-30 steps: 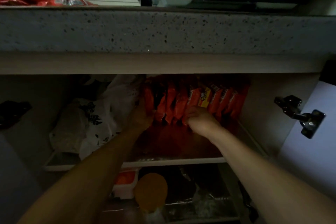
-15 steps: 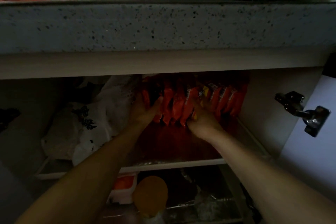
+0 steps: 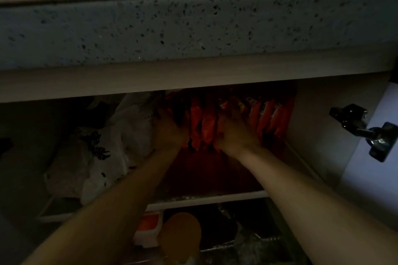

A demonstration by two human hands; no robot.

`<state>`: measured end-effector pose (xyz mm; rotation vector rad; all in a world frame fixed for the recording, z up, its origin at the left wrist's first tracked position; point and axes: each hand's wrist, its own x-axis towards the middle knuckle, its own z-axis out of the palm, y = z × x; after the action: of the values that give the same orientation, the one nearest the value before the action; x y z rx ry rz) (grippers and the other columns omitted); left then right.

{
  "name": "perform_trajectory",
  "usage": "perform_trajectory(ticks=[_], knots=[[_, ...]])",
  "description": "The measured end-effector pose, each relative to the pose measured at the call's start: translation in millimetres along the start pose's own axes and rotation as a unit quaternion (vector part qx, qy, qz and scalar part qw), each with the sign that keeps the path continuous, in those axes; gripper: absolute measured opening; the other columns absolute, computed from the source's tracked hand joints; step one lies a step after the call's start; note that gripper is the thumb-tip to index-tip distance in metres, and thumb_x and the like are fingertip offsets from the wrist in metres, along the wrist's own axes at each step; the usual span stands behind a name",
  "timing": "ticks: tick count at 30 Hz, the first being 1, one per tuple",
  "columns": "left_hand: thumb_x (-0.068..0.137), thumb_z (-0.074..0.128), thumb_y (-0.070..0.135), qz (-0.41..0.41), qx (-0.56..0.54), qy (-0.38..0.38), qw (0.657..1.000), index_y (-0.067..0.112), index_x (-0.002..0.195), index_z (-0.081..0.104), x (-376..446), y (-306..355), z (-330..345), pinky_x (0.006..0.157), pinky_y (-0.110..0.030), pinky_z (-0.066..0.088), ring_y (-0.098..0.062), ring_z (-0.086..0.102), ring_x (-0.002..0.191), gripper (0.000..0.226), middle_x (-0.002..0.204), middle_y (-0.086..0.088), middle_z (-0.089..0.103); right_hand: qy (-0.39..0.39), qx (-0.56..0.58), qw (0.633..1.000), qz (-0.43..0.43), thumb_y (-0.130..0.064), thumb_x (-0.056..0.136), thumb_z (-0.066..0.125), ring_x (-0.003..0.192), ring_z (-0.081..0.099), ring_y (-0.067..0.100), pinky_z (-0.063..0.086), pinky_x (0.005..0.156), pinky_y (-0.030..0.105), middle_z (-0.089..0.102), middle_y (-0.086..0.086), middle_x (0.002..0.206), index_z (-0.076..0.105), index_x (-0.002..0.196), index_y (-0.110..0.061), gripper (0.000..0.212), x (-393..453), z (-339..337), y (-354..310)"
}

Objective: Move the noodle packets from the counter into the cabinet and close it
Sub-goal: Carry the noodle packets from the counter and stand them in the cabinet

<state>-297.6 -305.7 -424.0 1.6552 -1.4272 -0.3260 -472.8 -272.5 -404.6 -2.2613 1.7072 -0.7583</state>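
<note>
Cabinet shelf (image 3: 206, 197): L hand (image 3: 170, 135) + R hand (image 3: 234, 135) grip noodle packets (image 3: 202, 127).

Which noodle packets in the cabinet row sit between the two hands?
The orange packets in the middle of the row, standing upright between the left hand and the right hand. The other packets stand right of the right hand.
</note>
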Motion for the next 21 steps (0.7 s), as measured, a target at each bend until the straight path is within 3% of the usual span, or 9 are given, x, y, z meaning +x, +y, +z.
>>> perform_trajectory(ticks=[1, 3, 6, 9, 11, 16, 17, 19, 21], knots=[[0.089, 0.058, 0.039, 0.074, 0.050, 0.055, 0.994, 0.006, 0.150, 0.024, -11, 0, 1, 0.113, -0.051, 0.028, -0.044, 0.031, 0.138, 0.077, 0.153, -0.026, 0.027, 0.036, -0.005, 0.999, -0.028, -0.034, 0.093, 0.054, 0.151, 0.004, 0.027, 0.032, 0.116, 0.046, -0.012, 0.002, 0.165, 0.009, 0.156, -0.036, 0.078, -9, -1, 6], [0.085, 0.056, 0.040, 0.230, 0.174, 0.132, 0.948, 0.010, 0.151, 0.025, -28, 1, 11, 0.113, -0.057, 0.023, -0.046, 0.026, 0.139, 0.078, 0.152, -0.028, 0.026, 0.102, -0.010, 0.994, -0.044, -0.020, 0.091, 0.055, 0.150, 0.012, 0.024, 0.042, 0.109, 0.042, -0.005, 0.001, 0.165, 0.008, 0.157, -0.031, 0.082, -20, 0, 24], [0.083, 0.055, 0.036, 0.351, 0.319, 0.108, 0.874, 0.022, 0.153, 0.025, -31, -2, 29, 0.111, -0.067, 0.008, -0.047, 0.014, 0.143, 0.078, 0.157, -0.025, 0.017, 0.118, 0.035, 0.990, 0.075, -0.027, 0.090, 0.059, 0.152, -0.002, 0.027, 0.027, 0.115, 0.041, -0.017, 0.001, 0.164, -0.007, 0.156, -0.033, 0.093, -22, 1, 42], [0.086, 0.060, 0.041, 0.369, 0.375, 0.060, 0.848, 0.027, 0.154, 0.020, -25, -9, 43, 0.108, -0.071, 0.008, -0.046, 0.015, 0.144, 0.081, 0.160, -0.022, 0.014, 0.037, 0.076, 0.984, 0.155, -0.039, 0.091, 0.059, 0.145, -0.031, 0.025, -0.002, 0.119, 0.042, -0.041, 0.000, 0.154, -0.026, 0.150, -0.034, 0.103, -14, 5, 52], [0.087, 0.060, 0.047, 0.364, 0.398, 0.038, 0.842, 0.030, 0.154, 0.013, -15, -12, 50, 0.105, -0.073, 0.015, -0.045, 0.017, 0.145, 0.083, 0.161, -0.019, 0.014, -0.004, 0.074, 0.983, 0.166, -0.050, 0.092, 0.055, 0.142, -0.035, 0.026, -0.013, 0.117, 0.043, -0.045, 0.001, 0.151, -0.030, 0.148, -0.033, 0.103, -6, 6, 56], [0.096, 0.037, 0.056, 0.329, 0.414, -0.004, 0.849, 0.039, 0.149, -0.017, 10, -14, 61, 0.110, -0.072, 0.004, -0.036, -0.020, 0.144, 0.078, 0.160, -0.010, -0.019, -0.080, 0.069, 0.976, 0.192, -0.054, 0.100, 0.036, 0.147, -0.026, 0.031, -0.002, 0.121, 0.052, -0.041, 0.004, 0.154, -0.028, 0.149, -0.031, 0.084, 18, -1, 68], [0.097, 0.038, 0.055, 0.329, 0.406, 0.003, 0.853, 0.038, 0.150, -0.015, 9, -13, 62, 0.110, -0.073, 0.004, -0.038, -0.018, 0.145, 0.077, 0.161, -0.012, -0.017, -0.081, 0.073, 0.976, 0.188, -0.052, 0.100, 0.037, 0.148, -0.024, 0.030, 0.000, 0.121, 0.051, -0.041, 0.003, 0.155, -0.028, 0.149, -0.031, 0.084, 18, -3, 70], [0.093, 0.053, 0.047, 0.350, 0.391, 0.051, 0.850, 0.031, 0.155, 0.008, -1, -12, 61, 0.109, -0.073, 0.009, -0.044, 0.002, 0.147, 0.078, 0.161, -0.020, 0.004, -0.068, 0.084, 0.981, 0.163, -0.051, 0.099, 0.042, 0.149, -0.020, 0.026, 0.001, 0.121, 0.046, -0.040, 0.001, 0.155, -0.028, 0.148, -0.035, 0.087, 7, -2, 73], [0.086, 0.067, 0.037, 0.405, 0.387, 0.102, 0.822, 0.026, 0.153, 0.026, -12, -13, 63, 0.109, -0.072, 0.008, -0.047, 0.014, 0.143, 0.079, 0.158, -0.024, 0.017, -0.043, 0.077, 0.988, 0.127, -0.052, 0.097, 0.044, 0.148, -0.019, 0.022, -0.002, 0.119, 0.043, -0.038, -0.002, 0.156, -0.028, 0.148, -0.040, 0.089, -10, -3, 75]])
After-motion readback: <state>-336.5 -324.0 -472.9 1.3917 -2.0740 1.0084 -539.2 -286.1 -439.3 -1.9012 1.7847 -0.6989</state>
